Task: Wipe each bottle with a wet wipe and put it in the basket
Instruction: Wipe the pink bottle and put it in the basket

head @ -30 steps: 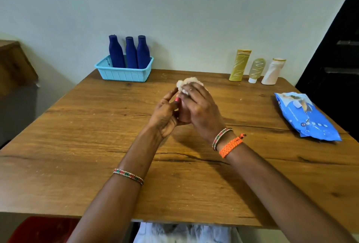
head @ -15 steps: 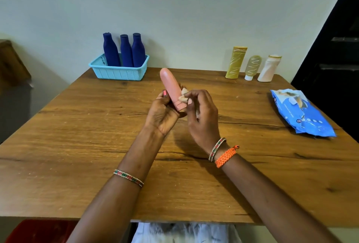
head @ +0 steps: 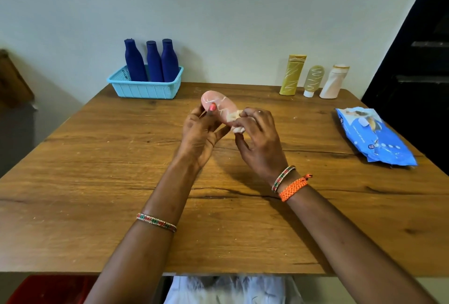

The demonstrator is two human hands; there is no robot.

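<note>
Head view, single frame.

Item 1: pink bottle [head: 220,105], held above the surface [head: 97,182] at centre frame. Long axis runs from upper left to lower right; the rounded end points to the upper left, toward the basket, the lower end is hidden behind the wipe and fingers. White streaks cross its face. Half a second ago it stood more upright, with its end pointing nearly straight up; it now lies tilted further over and shows a broader face.

Item 2: left hand [head: 201,131], fingers curled round the bottle's left side, thumb with a red nail pressed on its face.

Item 3: right hand [head: 258,138], pinching a crumpled white wet wipe [head: 234,120] against the bottle's lower right end. One second ago this hand covered the bottle entirely.

Item 4: light blue basket [head: 145,88], upper left of the frame, holding three dark blue bottles [head: 153,62] standing upright.

Item 5: three bottles standing in a row at upper right: yellow bottle [head: 292,75], olive tube [head: 313,80], white bottle [head: 334,81].

Item 6: blue wipes packet [head: 374,137], lying flat at right edge.
</note>
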